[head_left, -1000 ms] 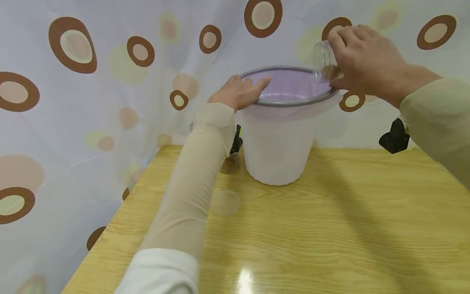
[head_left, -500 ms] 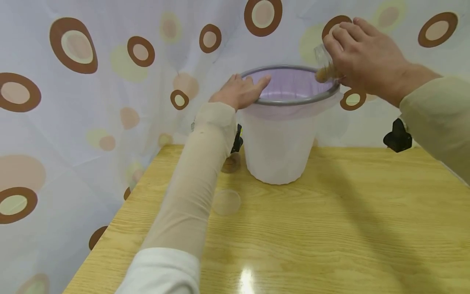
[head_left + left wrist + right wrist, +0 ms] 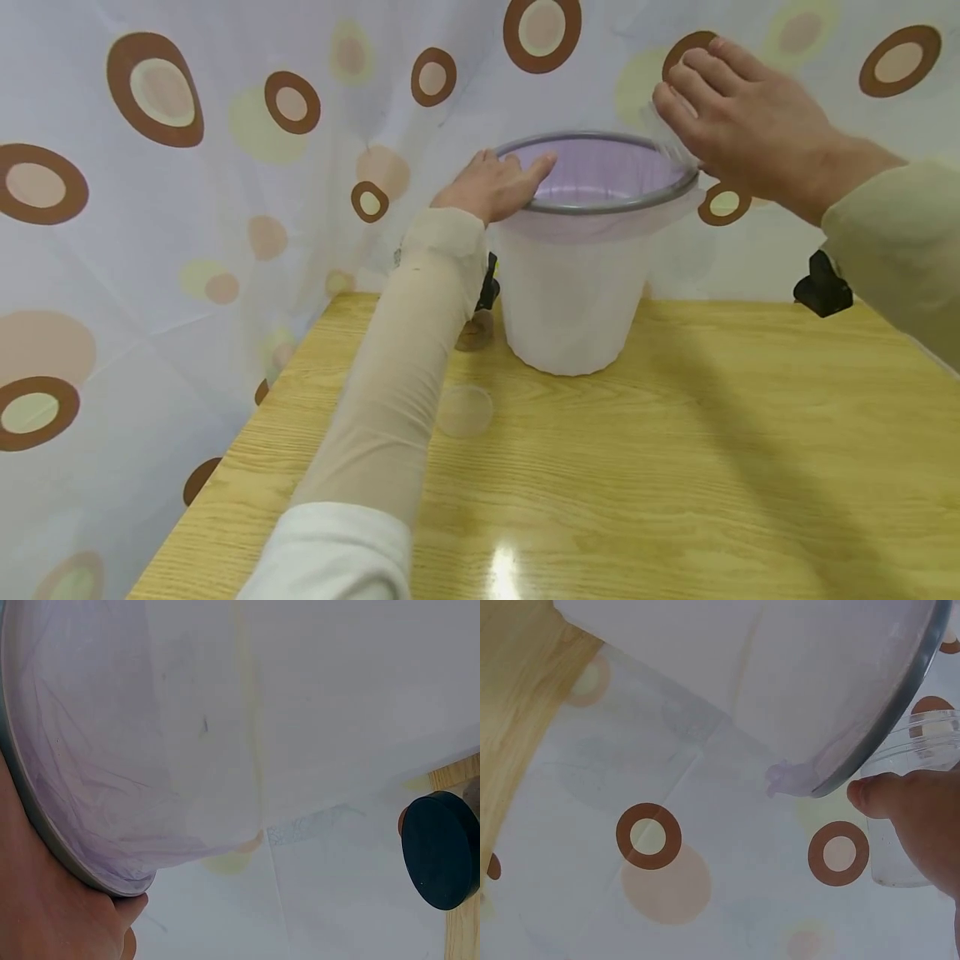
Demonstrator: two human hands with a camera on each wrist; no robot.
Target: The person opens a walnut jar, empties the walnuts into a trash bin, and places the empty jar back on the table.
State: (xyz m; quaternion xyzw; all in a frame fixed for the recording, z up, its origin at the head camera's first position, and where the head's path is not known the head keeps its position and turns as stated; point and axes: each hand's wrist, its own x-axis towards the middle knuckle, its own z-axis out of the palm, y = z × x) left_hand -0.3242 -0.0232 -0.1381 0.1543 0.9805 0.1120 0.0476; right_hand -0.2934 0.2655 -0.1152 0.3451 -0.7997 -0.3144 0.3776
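Note:
A white trash bin [image 3: 564, 292] stands on the table, lined with a thin purple bag [image 3: 600, 171] under its grey rim ring [image 3: 592, 208]. On the left of that rim my left hand [image 3: 495, 185] grips the edge, its thumb pointing over the opening. Above the right side of the rim, my right hand [image 3: 757, 125] holds a clear jar [image 3: 900, 855]. The jar is tipped toward the bin and blurred in the head view, mostly covered by the fingers. In the right wrist view its walls look see-through, and the thumb lies against its side. The bin's bottom is hidden.
Left of the bin stands a small container [image 3: 474, 332] with brownish contents, partly behind the left sleeve. A dark round lid [image 3: 439, 851] shows in the left wrist view. A translucent disc [image 3: 465, 411] lies on the wooden table [image 3: 637, 483]. A patterned curtain [image 3: 300, 192] hangs behind.
The right hand has tilted the jar further over the rim. Brown contents seen near its mouth half a second ago no longer show there. My left hand stays on the rim.

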